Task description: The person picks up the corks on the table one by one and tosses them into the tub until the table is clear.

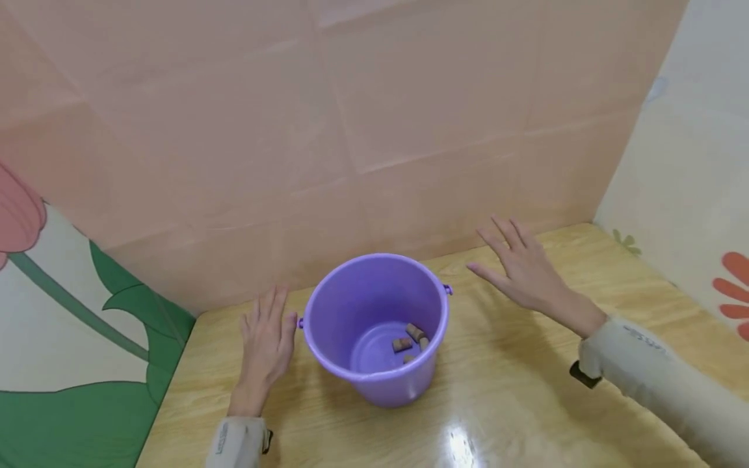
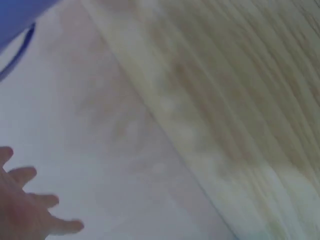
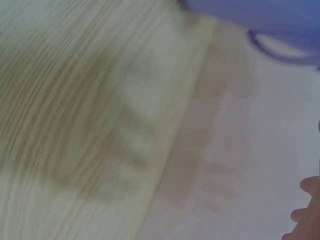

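Note:
A purple bucket stands upright in the middle, its inside visible from above. Several small brown cylinders that look like corks lie at its bottom, toward the right side. My left hand is just left of the bucket, near its side knob, with fingers extended and nothing held. Farther off to the right, my right hand hovers with fingers spread, apart from the bucket. In the left wrist view the hand shows at the lower left; only fingertips of the right hand show in the right wrist view.
The bucket stands on a wood-grain table. A peach-coloured sheet covers the wall behind it. Side walls carry painted flowers, with a green leaf on the left and orange petals on the right.

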Action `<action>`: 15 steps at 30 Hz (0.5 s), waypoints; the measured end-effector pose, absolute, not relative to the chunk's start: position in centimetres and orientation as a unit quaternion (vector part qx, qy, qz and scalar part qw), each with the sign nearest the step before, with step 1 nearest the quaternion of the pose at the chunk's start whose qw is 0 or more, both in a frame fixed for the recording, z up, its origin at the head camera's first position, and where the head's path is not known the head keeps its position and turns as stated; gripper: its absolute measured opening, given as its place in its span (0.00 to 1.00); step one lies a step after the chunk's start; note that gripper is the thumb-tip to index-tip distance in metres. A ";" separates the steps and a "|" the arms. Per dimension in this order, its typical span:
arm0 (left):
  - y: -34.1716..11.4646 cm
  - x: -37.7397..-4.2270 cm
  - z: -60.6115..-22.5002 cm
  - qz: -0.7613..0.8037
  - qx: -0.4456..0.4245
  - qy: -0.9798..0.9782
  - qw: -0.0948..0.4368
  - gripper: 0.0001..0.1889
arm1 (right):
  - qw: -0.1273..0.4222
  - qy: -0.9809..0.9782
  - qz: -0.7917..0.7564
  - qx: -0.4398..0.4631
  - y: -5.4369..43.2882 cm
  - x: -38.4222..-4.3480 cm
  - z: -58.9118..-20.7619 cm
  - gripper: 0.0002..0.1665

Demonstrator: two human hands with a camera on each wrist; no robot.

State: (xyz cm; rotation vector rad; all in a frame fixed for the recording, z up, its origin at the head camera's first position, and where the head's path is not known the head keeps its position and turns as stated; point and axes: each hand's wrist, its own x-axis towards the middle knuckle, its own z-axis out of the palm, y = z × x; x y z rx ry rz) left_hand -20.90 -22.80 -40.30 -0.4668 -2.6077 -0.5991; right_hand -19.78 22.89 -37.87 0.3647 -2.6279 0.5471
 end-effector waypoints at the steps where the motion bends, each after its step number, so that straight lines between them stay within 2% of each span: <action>1: -23.0 -21.2 -40.5 -0.200 -0.157 -0.946 0.203 0.30 | 0.207 -0.951 0.191 0.124 23.3 -20.3 -38.1 0.45; 5: -23.9 -22.5 -40.9 -0.151 -0.123 -0.962 0.193 0.35 | 0.189 -0.964 0.158 0.100 24.4 -21.9 -38.8 0.51; 15: -24.5 -23.9 -41.4 -0.117 -0.095 -0.970 0.192 0.43 | 0.219 -0.969 0.078 0.080 25.4 -23.9 -40.1 0.56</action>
